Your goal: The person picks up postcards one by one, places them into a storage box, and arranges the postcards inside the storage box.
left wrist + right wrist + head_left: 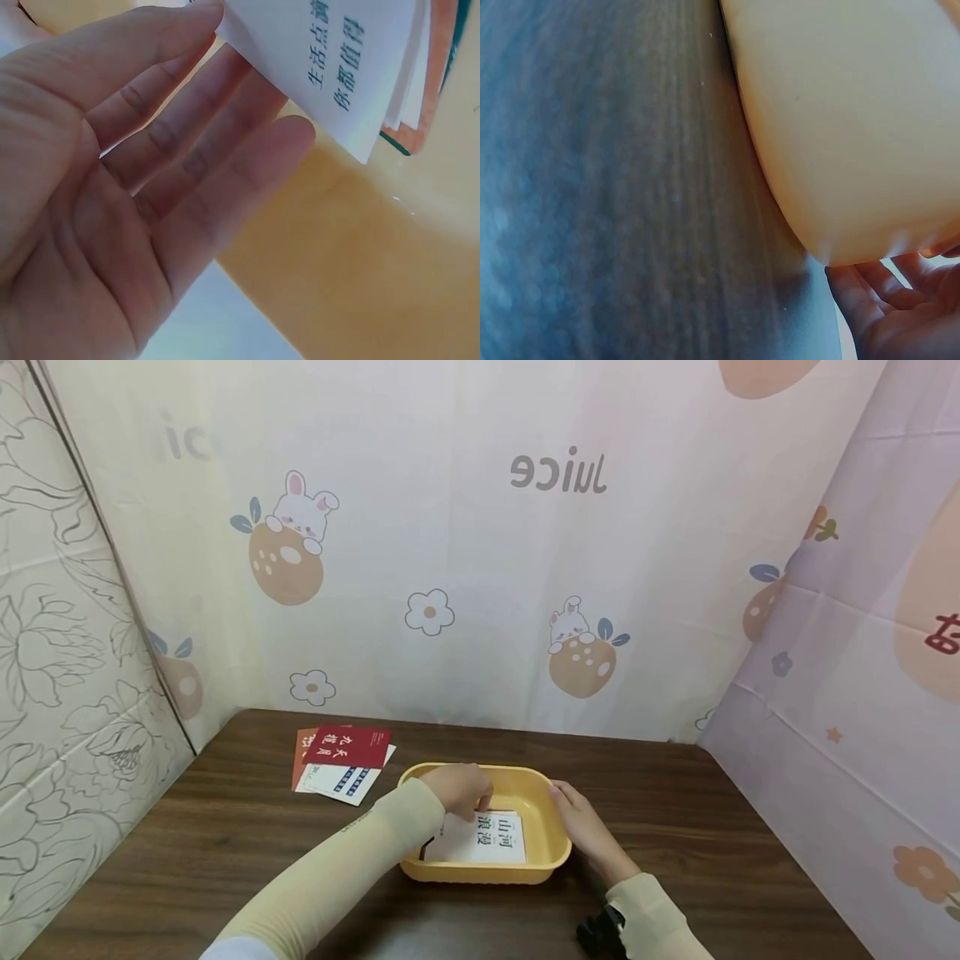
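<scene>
A yellow plastic basin (553, 827) stands on the table, with a stack of printed cards inside. The top white card (472, 845) bears black and green characters. My left hand (460, 787) reaches into the basin and pinches the edge of a white card (330, 67) between thumb and fingers; its other fingers are spread loosely. Behind that card, the left wrist view shows more white edges, an orange card (433, 97) and a dark green edge. With my right hand (588, 828) I hold the basin's right side, thumb at the rim and fingers against the outer wall.
Left of the basin, several cards overlap on the brown wooden table (675, 827): a red card (348, 746), an orange one (298, 768) and white ones (345, 782). A black device (600, 935) is at the right wrist. Patterned curtains (487, 543) enclose the table.
</scene>
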